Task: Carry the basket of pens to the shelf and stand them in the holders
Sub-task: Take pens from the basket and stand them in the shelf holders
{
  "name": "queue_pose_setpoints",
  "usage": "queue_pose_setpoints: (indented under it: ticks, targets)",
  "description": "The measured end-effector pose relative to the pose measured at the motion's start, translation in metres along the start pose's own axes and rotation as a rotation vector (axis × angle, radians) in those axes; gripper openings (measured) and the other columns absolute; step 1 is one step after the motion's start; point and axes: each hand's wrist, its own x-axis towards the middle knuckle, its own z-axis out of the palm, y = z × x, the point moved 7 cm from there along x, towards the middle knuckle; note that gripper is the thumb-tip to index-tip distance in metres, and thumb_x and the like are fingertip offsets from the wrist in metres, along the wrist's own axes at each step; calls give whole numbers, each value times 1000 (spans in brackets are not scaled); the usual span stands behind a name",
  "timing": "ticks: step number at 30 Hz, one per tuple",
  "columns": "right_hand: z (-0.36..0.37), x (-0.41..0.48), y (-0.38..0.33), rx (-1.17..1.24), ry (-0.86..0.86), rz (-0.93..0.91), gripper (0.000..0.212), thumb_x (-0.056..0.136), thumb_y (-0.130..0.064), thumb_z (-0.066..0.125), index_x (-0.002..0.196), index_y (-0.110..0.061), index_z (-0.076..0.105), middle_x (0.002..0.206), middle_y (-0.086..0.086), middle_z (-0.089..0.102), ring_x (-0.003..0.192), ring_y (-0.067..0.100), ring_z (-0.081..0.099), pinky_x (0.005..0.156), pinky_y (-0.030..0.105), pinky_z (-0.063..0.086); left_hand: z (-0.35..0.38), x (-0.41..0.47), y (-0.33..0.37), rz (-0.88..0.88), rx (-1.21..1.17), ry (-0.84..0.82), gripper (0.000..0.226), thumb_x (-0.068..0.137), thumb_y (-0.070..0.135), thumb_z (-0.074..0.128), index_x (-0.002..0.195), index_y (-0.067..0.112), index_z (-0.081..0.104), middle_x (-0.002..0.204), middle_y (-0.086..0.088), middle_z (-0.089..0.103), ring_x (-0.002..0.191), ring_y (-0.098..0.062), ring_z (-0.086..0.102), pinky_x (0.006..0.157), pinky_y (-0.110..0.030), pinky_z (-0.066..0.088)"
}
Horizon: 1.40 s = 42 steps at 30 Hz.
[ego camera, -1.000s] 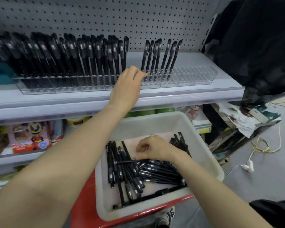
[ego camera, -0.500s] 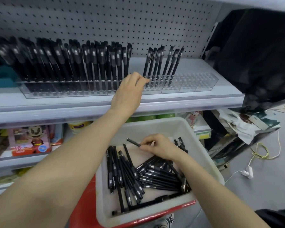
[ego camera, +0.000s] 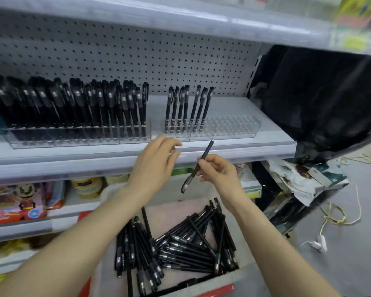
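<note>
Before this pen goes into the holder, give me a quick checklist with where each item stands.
1. Grip: ok. The right hand pinches the pen near its middle.
2. Pen upright: not ok. It is tilted, in front of the shelf edge.
3. Free slots: ok. The clear holder has empty slots to the right of the standing pens.
4. Left hand out of the way: ok. The left hand is open, holds nothing and is left of those slots.
5. Which end of the pen points down: cannot tell.
</note>
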Motion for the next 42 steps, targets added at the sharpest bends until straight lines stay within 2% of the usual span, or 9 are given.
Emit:
queue_pose_setpoints:
  ticks: [4, 7, 11, 14, 18, 22, 27, 32, 42]
  targets:
    - [4, 5, 1, 111, -18, 29, 6, 93, -7, 63, 94, -2, 63, 79, 14, 66, 65, 15, 63, 66, 25, 54, 56, -43, 6, -186, -97, -361, 22, 100, 41, 45, 111, 26, 58, 96, 12, 62, 90, -12, 60, 70, -26, 39]
    - [2, 7, 0, -35, 34, -24, 15, 93, -14, 63, 104, -3, 63, 80, 8, 69, 65, 11, 64, 65, 25, 54, 61, -48, -2, -280, -149, -291, 16, 102, 32, 48, 98, 20, 57, 80, 8, 60, 76, -14, 56, 59, -26, 31]
    - [-12, 2, -32, -540, 233, -456, 28, 93, -19, 64, 118, -20, 52, 92, -5, 55, 74, 8, 54, 67, 23, 47, 44, -39, -3, -257, -16, -214, 18, 103, 32, 45, 99, 20, 57, 88, 5, 63, 80, -17, 58, 64, -31, 35]
    - [2, 1, -48, -856, 153, -796, 31, 89, -3, 64, 119, -11, 62, 105, 2, 47, 88, 14, 47, 73, 24, 43, 35, -29, 3, -196, 55, -186, 18, 102, 30, 46, 103, 17, 58, 95, -1, 66, 86, -25, 61, 69, -37, 43]
    - [1, 8, -55, -990, 64, -965, 15, 90, -7, 66, 104, -6, 70, 99, 10, 55, 89, 26, 50, 69, 35, 43, 26, -12, 16, -132, 103, -177, 18, 102, 31, 45, 105, 17, 56, 96, -1, 63, 86, -27, 60, 68, -37, 40]
    - [-8, 15, -62, -1082, -27, -988, 15, 92, -17, 65, 105, -9, 67, 99, 6, 58, 87, 24, 51, 67, 36, 46, 18, 8, 27, -66, 128, -225, 21, 101, 38, 39, 105, 23, 53, 95, 7, 58, 91, -21, 59, 71, -34, 41]
    - [-39, 38, -91, -1063, 79, -904, 11, 93, -16, 64, 100, -9, 67, 90, 1, 61, 78, 20, 54, 66, 35, 47, 7, 30, 30, -68, 133, -159, 62, 98, 43, 51, 152, 26, 27, 143, 6, 41, 133, -11, 37, 111, -28, 29]
    - [-80, 76, -126, -528, 278, -538, 5, 94, -23, 61, 91, -20, 65, 77, -9, 67, 72, 10, 66, 73, 30, 55, 9, 37, 10, 43, 381, -38, 53, 90, 22, 68, 138, 7, 51, 132, -12, 53, 125, -29, 47, 103, -45, 47]
    - [-43, 129, -113, -610, 195, -375, 14, 95, -21, 60, 101, -13, 69, 75, -1, 69, 75, 11, 69, 77, 25, 55, 24, 27, -6, 19, 375, 16, 61, 90, 18, 67, 144, 4, 42, 141, -15, 45, 127, -30, 40, 101, -40, 44]
